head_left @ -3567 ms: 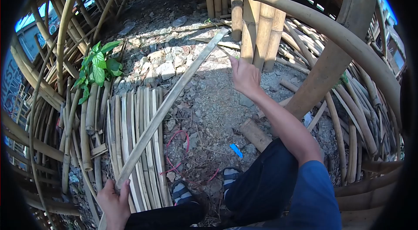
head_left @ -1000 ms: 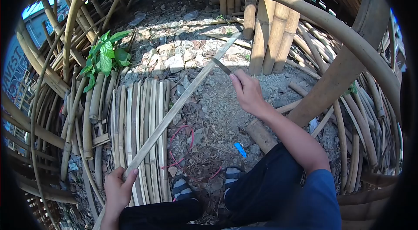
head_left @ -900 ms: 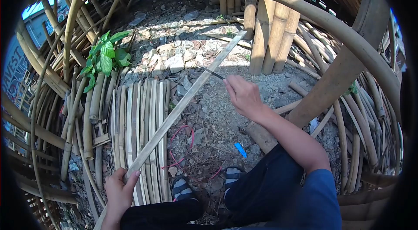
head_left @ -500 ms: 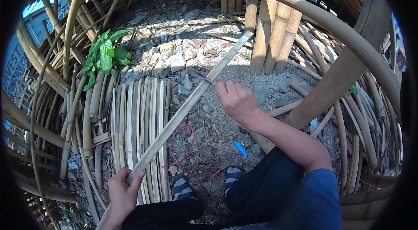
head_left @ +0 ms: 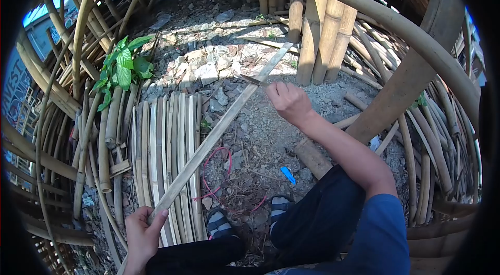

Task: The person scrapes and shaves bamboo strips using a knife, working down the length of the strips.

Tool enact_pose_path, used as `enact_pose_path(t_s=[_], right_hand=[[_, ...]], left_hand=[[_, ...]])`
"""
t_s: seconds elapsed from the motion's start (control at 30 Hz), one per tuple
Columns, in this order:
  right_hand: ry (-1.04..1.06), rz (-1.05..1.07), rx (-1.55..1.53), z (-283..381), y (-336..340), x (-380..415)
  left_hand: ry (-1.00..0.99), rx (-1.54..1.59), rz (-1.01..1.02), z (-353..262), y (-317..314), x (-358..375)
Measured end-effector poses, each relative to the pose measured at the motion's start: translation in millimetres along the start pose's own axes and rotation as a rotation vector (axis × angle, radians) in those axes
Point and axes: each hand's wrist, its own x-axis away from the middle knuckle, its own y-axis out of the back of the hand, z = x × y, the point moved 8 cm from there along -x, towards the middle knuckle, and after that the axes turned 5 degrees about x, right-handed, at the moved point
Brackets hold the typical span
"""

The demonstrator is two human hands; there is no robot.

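Note:
A long flat bamboo strip (head_left: 212,141) slants from the lower left up toward the bamboo posts. Near its lower end, my left hand (head_left: 144,233) grips it with the thumb on top. My right hand (head_left: 289,102) is closed on a knife, its handle hidden in the fist. The dark knife blade (head_left: 253,80) lies across the strip's upper part and points left. Below the strip, a row of split bamboo strips (head_left: 175,171) lies side by side on the ground.
Bamboo posts (head_left: 328,25) stand ahead, and a thick bamboo pole (head_left: 401,87) leans at the right. A blue object (head_left: 288,175) and pink string (head_left: 229,163) lie on the stony ground. A leafy plant (head_left: 124,61) grows at the left among bamboo poles.
My right hand has shifted slightly right and up along the strip, and more of the knife blade shows. The strip's far end has moved a little left and down. My left hand keeps its grip.

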Motion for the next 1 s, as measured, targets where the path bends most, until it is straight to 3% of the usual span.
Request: enact_pose_path(t_s=[0.23, 0.3, 0.6, 0.93, 1.0], right_hand=[[-0.131, 0.045, -0.079, 14.7, 5.7, 2.6], [-0.027, 0.028, -0.083, 28.6, 15.3, 0.0], [0.072, -0.05, 0.062, 5.4, -10.1, 11.3], [0.075, -0.062, 0.073, -7.5, -11.5, 14.8], [-0.01, 0.026, 0.11, -18.6, -20.3, 17.6]], left_hand=[[0.025, -0.032, 0.022, 5.1, -5.2, -5.8], [0.012, -0.034, 0.026, 3.2, -4.3, -6.7], [0.008, 0.032, 0.05, 14.2, -2.6, -3.0], [0.05, -0.005, 0.05, 15.7, -1.7, -0.7], [0.041, -0.005, 0.051, 14.1, -1.7, 1.2]])
